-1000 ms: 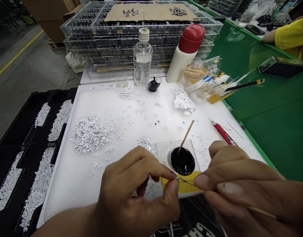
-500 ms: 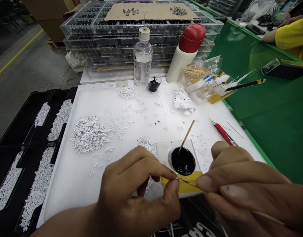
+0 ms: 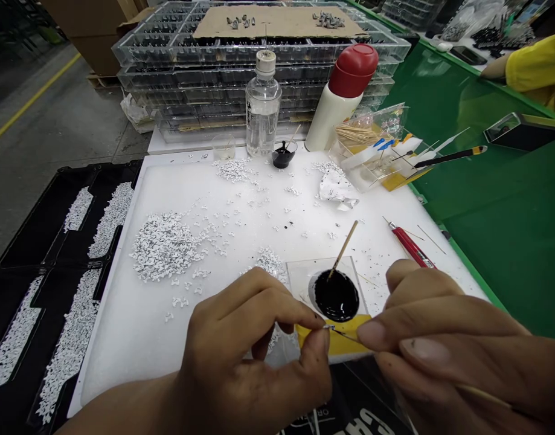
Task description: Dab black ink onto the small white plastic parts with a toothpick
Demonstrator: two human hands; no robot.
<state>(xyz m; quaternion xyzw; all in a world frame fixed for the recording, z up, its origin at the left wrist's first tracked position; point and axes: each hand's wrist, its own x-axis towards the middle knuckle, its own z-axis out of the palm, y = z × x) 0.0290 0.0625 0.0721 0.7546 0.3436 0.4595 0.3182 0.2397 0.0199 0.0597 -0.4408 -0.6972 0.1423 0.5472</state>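
Observation:
My left hand (image 3: 259,338) pinches a tiny white part (image 3: 327,327) between thumb and forefinger. My right hand (image 3: 449,344) grips a thin wooden stick (image 3: 483,396) with a fine dark tip, which meets the part or lies very close to it. Just beyond the fingertips, a round pool of black paint (image 3: 336,296) sits on a clear plate, and a second wooden stick (image 3: 344,249) stands in it. Yellow tape (image 3: 345,344) covers the plate's near edge. Small white parts lie in a large heap (image 3: 163,246) to the left and a smaller heap (image 3: 269,261) behind my left hand.
A red pen-like tool (image 3: 410,244) lies at right. Along the back stand a clear bottle (image 3: 263,115), a small cup of black paint (image 3: 283,157), a red-capped flask (image 3: 336,109), a box of toothpicks (image 3: 356,134) and stacked trays (image 3: 205,75). A black tray (image 3: 21,241) holds parts at left.
The stick's tip and my right fingers have shifted very slightly at the white part. My left hand keeps its pinch, nearly still.

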